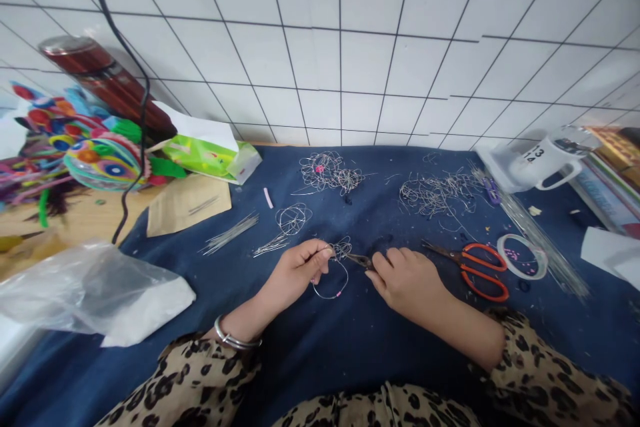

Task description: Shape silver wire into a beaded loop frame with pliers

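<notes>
Between thumb and fingers, my left hand point(306, 264) pinches a thin wire ring point(347, 280) that hangs below it, with small pink beads on it. My right hand point(407, 280) is closed around a pair of small pliers point(361, 259), their jaws pointing left toward the wire at my left fingertips. Just behind the fingertips lies a small coil of silvery wire point(343, 247); whether the jaws grip any wire is too small to tell. Left of it are a round wire piece point(294, 219) and a bundle of short wires point(271, 245).
Tangled wire heaps point(435, 195) lie at the back. Orange-handled scissors point(484, 271), a round dish of pink beads point(522, 257) and a white mug point(543, 160) are on the right. A plastic bag point(90, 293) and a brown envelope point(187, 205) lie left.
</notes>
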Demonstrator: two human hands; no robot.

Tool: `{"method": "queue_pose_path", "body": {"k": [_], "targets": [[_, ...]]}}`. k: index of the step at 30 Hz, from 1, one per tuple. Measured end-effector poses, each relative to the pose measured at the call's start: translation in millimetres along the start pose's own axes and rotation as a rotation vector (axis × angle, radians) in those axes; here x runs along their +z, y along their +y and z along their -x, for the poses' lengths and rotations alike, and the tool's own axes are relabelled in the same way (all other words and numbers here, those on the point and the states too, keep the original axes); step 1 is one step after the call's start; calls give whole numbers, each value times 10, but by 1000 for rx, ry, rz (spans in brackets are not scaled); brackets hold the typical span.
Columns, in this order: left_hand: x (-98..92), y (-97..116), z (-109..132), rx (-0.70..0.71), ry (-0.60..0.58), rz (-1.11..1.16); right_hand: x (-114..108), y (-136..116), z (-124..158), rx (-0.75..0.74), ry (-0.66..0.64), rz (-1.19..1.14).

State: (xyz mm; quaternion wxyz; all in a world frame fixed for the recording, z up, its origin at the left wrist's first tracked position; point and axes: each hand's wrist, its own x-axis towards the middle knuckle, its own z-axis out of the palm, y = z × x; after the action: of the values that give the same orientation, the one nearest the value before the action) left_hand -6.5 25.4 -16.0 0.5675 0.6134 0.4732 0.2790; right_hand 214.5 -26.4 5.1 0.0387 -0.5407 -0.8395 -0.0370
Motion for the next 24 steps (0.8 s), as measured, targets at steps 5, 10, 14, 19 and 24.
{"method": "queue_pose_path", "body": {"k": [5, 10, 14, 19, 24], "targets": [[30, 40, 12, -18, -19, 154, -51, -33, -29, 6, -31, -53], [125, 71, 80, -6, 0, 425, -137, -60, -65, 7, 16, -15], [190, 74, 137, 34, -45, 453, -175, -82, -65, 2, 36, 12], [188, 81, 142, 56, 8, 411, -169, -84, -50, 2, 52, 45], [180, 98, 134, 38, 21, 374, -143, -51, -43, 13, 68, 57]]}}
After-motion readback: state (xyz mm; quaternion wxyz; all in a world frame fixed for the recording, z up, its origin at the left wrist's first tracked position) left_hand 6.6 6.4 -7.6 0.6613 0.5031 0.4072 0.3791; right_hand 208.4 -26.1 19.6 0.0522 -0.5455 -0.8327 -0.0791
